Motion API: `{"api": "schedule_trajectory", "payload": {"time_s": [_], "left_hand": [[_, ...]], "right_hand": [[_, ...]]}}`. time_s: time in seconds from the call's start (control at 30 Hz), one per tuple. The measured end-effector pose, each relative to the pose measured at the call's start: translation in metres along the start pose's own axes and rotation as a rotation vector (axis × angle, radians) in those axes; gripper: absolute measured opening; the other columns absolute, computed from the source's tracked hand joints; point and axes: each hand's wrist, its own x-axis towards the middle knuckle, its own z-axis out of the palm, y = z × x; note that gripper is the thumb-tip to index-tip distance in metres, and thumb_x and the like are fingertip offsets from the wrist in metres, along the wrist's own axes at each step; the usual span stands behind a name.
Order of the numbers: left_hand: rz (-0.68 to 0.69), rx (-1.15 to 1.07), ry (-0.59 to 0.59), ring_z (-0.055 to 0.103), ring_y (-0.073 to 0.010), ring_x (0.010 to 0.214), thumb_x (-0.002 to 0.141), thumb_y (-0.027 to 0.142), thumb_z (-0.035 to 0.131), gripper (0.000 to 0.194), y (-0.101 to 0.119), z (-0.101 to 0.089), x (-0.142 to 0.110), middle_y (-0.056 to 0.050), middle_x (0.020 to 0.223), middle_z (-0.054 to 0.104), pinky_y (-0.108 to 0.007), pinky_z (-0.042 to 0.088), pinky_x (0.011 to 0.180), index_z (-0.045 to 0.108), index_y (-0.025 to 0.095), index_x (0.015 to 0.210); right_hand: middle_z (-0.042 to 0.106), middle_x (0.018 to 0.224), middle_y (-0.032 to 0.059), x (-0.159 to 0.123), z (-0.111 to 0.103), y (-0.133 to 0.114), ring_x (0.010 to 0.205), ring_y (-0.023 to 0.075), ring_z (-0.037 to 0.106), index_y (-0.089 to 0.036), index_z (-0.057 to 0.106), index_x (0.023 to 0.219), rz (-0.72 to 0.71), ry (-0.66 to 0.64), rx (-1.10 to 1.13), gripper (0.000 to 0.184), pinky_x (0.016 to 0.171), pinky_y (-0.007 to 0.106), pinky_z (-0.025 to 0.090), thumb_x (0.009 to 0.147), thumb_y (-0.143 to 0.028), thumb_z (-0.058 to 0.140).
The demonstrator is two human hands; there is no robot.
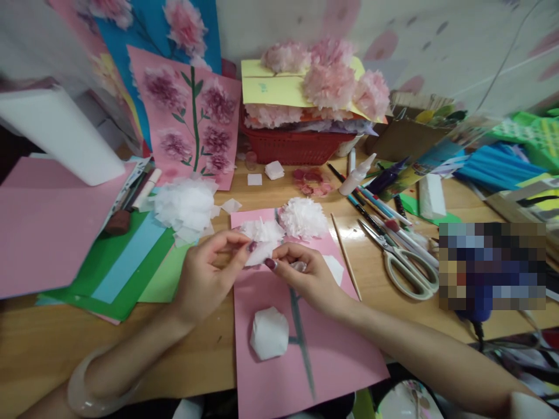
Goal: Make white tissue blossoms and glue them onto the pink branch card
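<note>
White paper (257, 254), thin and faintly see-through, sits between the two hands above the upper part of a pink sheet (262, 384). The left hand (212, 267) pinches it from nine o'clock and the right hand (305, 270) from three, each thumb and forefinger drawn together with almost no gap.

Such paper probably tears easily, so a light pinch near the edge should serve better than a hard tug. Working with the finger pads, not the nails, would spare the layers, and lifted wrists would keep from squashing the folded piece (269, 333) at six o'clock, a smooth packet with blunt corners.

At one o'clock a ruffled flower (303, 218) rises in a dome of ragged petals; a flatter one (262, 230) lies at twelve. Towards ten, a pile of squares (186, 201) fans out, corners jutting. Straight and slim, a wooden stick (346, 256) lies at three o'clock, with scissors (393, 253) beyond, their pale handles rounded
</note>
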Motion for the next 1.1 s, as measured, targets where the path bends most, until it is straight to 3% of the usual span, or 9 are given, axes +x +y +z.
{"api": "schedule_trajectory", "payload": {"time_s": [0.1, 0.2, 0.33, 0.43, 0.57, 0.7, 1.1], "left_hand": [[-0.068, -0.052, 0.082, 0.069, -0.0179, 0.076, 0.08, 0.035, 0.069, 0.013, -0.002, -0.005, 0.009, 0.0, 0.08, 0.073, -0.027, 0.055, 0.069, 0.066, 0.022, 0.081], [-0.103, -0.121, 0.09, 0.07, -0.0196, 0.082, 0.08, 0.038, 0.069, 0.018, -0.003, -0.009, 0.017, -0.001, 0.079, 0.073, -0.03, 0.055, 0.077, 0.063, 0.021, 0.082], [-0.169, -0.231, -0.037, 0.07, -0.0211, 0.085, 0.08, 0.044, 0.068, 0.029, -0.006, -0.007, 0.019, -0.005, 0.086, 0.073, -0.031, 0.055, 0.074, 0.061, 0.019, 0.091], [-0.137, -0.154, -0.181, 0.066, -0.0198, 0.088, 0.077, 0.042, 0.07, 0.036, -0.007, -0.004, 0.015, -0.006, 0.1, 0.071, -0.031, 0.053, 0.076, 0.063, 0.019, 0.104], [-0.052, 0.008, -0.258, 0.063, -0.0161, 0.08, 0.082, 0.036, 0.064, 0.02, -0.004, -0.001, 0.01, -0.003, 0.093, 0.071, -0.026, 0.05, 0.069, 0.069, 0.021, 0.095], [-0.059, -0.005, -0.188, 0.063, -0.014, 0.073, 0.088, 0.031, 0.054, 0.017, -0.007, 0.001, 0.01, 0.0, 0.081, 0.069, -0.023, 0.048, 0.065, 0.067, 0.02, 0.083], [-0.181, -0.108, -0.061, 0.054, -0.0121, 0.063, 0.085, 0.036, 0.053, 0.021, -0.01, 0.0, 0.013, 0.003, 0.067, 0.057, -0.022, 0.043, 0.058, 0.058, 0.018, 0.075]], "right_hand": [[0.049, 0.063, -0.0031, 0.001, 0.0, 0.002, 0.054, 0.0097, 0.038, -0.019, 0.062, 0.078, 0.004, 0.014, -0.015, 0.019, 0.052, 0.024, 0.029, 0.083, -0.038, 0.064], [0.047, 0.061, -0.003, 0.003, 0.0, 0.003, 0.054, 0.0104, 0.038, -0.019, 0.061, 0.075, -0.002, 0.025, -0.046, 0.022, 0.051, 0.024, 0.029, 0.083, -0.039, 0.064], [0.051, 0.064, -0.0013, 0.005, -0.001, 0.005, 0.06, 0.0124, 0.043, -0.019, 0.063, 0.076, -0.045, 0.03, -0.082, 0.021, 0.055, 0.025, 0.033, 0.083, -0.039, 0.063], [0.055, 0.068, 0.0001, 0.005, -0.002, 0.005, 0.065, 0.0139, 0.048, -0.019, 0.065, 0.08, -0.085, 0.02, -0.103, 0.02, 0.06, 0.026, 0.036, 0.084, -0.038, 0.062], [0.053, 0.064, -0.0009, 0.003, -0.002, 0.004, 0.062, 0.0132, 0.045, -0.019, 0.066, 0.081, -0.085, -0.005, -0.11, 0.021, 0.059, 0.026, 0.035, 0.083, -0.039, 0.063], [0.051, 0.062, -0.002, 0.002, -0.001, 0.003, 0.057, 0.0111, 0.042, -0.018, 0.065, 0.078, -0.059, -0.016, -0.098, 0.021, 0.055, 0.025, 0.032, 0.083, -0.038, 0.064], [0.04, 0.056, -0.0064, 0.005, -0.002, 0.007, 0.048, 0.0073, 0.03, -0.018, 0.057, 0.073, 0.004, 0.025, -0.02, 0.023, 0.047, 0.022, 0.024, 0.081, -0.038, 0.066]]}}
